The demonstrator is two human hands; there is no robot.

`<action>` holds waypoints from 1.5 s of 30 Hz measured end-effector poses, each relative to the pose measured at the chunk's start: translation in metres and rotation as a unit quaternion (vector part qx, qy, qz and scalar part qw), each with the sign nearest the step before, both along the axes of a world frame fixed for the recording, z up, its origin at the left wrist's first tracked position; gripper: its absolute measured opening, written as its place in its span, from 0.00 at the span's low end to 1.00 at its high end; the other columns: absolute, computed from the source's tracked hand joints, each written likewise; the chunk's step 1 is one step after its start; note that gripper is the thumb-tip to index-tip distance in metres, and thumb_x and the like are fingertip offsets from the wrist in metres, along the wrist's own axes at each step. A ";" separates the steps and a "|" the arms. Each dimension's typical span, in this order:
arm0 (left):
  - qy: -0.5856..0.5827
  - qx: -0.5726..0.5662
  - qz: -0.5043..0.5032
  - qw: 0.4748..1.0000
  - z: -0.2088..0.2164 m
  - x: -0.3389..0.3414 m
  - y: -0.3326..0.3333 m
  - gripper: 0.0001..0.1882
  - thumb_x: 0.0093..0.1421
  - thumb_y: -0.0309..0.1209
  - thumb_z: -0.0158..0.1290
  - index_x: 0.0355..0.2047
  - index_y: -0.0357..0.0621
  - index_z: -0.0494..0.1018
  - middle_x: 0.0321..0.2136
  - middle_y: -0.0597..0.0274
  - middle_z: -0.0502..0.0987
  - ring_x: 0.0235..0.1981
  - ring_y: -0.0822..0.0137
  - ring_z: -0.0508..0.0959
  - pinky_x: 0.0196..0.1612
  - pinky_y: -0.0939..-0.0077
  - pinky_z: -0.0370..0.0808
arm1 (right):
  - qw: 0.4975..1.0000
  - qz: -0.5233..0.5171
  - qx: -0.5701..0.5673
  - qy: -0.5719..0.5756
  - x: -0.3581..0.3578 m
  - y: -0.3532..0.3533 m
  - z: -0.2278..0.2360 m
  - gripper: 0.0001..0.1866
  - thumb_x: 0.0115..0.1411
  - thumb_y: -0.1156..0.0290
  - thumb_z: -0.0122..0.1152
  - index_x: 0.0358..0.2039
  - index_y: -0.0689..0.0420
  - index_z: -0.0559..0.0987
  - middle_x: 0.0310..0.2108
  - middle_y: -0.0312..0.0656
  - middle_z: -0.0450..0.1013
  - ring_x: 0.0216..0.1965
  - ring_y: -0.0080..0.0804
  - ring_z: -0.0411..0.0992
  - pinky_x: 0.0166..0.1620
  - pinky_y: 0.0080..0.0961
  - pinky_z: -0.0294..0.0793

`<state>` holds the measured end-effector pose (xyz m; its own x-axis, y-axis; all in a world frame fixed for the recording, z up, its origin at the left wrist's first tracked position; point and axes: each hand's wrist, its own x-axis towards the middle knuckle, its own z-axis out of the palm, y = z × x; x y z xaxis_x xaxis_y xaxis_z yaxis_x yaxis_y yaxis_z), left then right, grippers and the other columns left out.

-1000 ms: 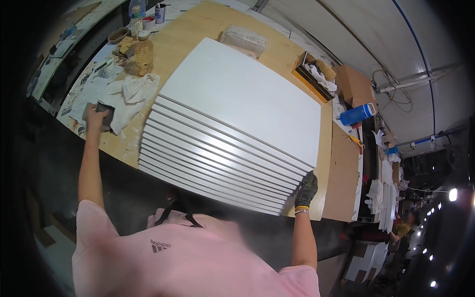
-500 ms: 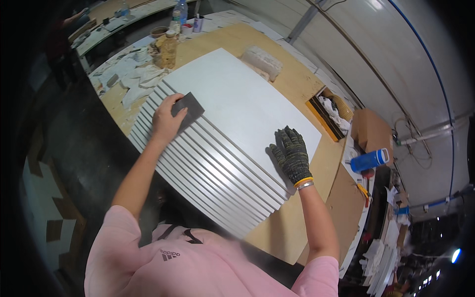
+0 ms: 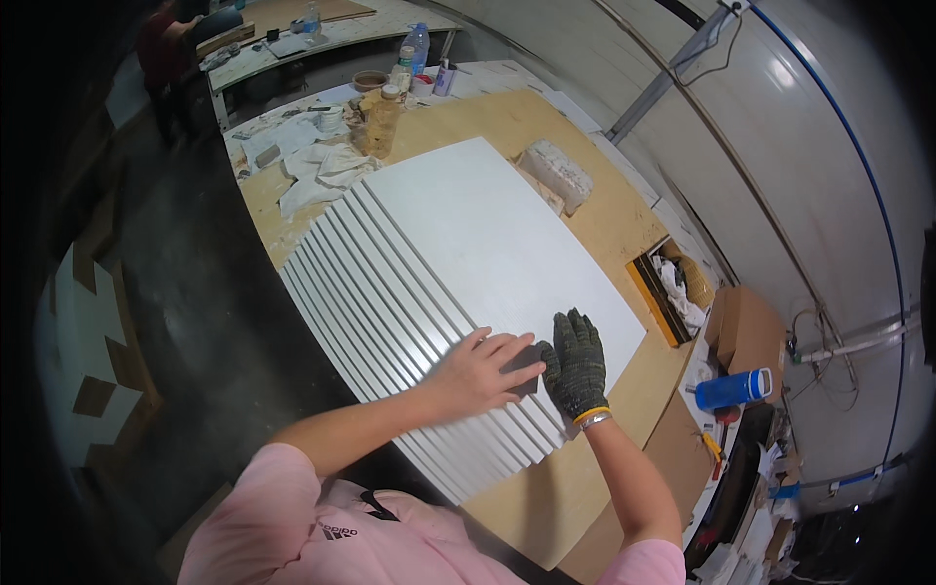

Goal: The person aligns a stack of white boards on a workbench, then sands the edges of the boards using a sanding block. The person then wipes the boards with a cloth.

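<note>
My bare left hand is closed on a dark grey sanding block, partly hidden under its fingers. The block lies across the edge of the top board in a stack of white panels. Those panels are staggered, so several long edges show as steps on the side toward me. In a dark knitted glove with a yellow cuff, my right hand lies flat on the top panel near its right end. Its fingers are stretched out, just beside the block.
A whitish block stands behind the panels on the wooden table. Left of it are a bottle of yellowish material and crumpled cloths. To the right sit a box of rags and a blue bottle. Another person stands far left.
My left hand has slid the sanding block along the panel edge, from the far left end toward my right hand. The gloved hand stays on the top panel. The view has shifted.
</note>
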<state>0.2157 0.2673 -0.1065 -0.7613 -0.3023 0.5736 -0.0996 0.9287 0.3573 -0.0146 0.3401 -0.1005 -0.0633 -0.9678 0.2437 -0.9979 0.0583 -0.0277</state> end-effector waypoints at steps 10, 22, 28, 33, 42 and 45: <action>0.031 0.010 0.418 0.908 -0.008 0.087 -0.215 0.19 0.59 0.37 0.59 0.51 0.52 0.76 0.50 0.50 0.76 0.46 0.50 0.77 0.47 0.57 0.75 | 0.999 -0.022 0.015 -0.025 0.016 -0.010 0.015 0.29 0.63 0.60 0.58 0.59 0.66 0.72 0.62 0.64 0.65 0.64 0.60 0.61 0.69 0.49 0.56; 0.025 0.046 0.487 0.872 -0.032 0.156 -0.307 0.29 0.58 0.35 0.60 0.62 0.54 0.72 0.60 0.48 0.72 0.56 0.43 0.72 0.60 0.56 0.69 | 1.000 0.000 -0.010 -0.006 0.017 -0.011 0.011 0.28 0.63 0.61 0.58 0.59 0.65 0.71 0.61 0.63 0.66 0.63 0.61 0.62 0.68 0.50 0.58; 0.124 -0.011 0.191 0.974 -0.029 0.006 -0.054 0.25 0.50 0.29 0.64 0.51 0.49 0.76 0.49 0.49 0.77 0.41 0.49 0.78 0.43 0.54 0.76 | 0.999 -0.040 0.030 -0.017 0.008 -0.002 0.022 0.29 0.63 0.58 0.55 0.58 0.66 0.71 0.60 0.63 0.67 0.62 0.59 0.63 0.67 0.48 0.58; 0.110 0.004 -0.171 0.979 -0.044 -0.035 0.135 0.26 0.48 0.33 0.60 0.51 0.55 0.77 0.53 0.53 0.75 0.48 0.55 0.77 0.46 0.58 0.76 | 0.998 0.065 0.004 0.003 -0.014 -0.011 0.006 0.27 0.64 0.56 0.55 0.56 0.64 0.74 0.56 0.60 0.71 0.57 0.57 0.67 0.63 0.46 0.62; 0.100 0.102 0.080 0.986 -0.049 -0.054 0.114 0.25 0.58 0.39 0.62 0.54 0.43 0.76 0.55 0.45 0.74 0.56 0.48 0.73 0.55 0.52 0.69 | 0.995 0.082 -0.052 -0.018 -0.018 -0.006 0.006 0.26 0.64 0.57 0.53 0.55 0.64 0.76 0.54 0.61 0.73 0.51 0.58 0.70 0.58 0.45 0.67; 0.145 0.350 0.022 0.925 -0.063 -0.061 0.154 0.21 0.59 0.35 0.60 0.53 0.44 0.77 0.54 0.44 0.75 0.58 0.48 0.73 0.60 0.50 0.66 | 0.995 0.086 -0.052 -0.015 -0.025 -0.002 0.005 0.27 0.65 0.56 0.51 0.55 0.65 0.75 0.55 0.62 0.72 0.53 0.57 0.70 0.60 0.45 0.65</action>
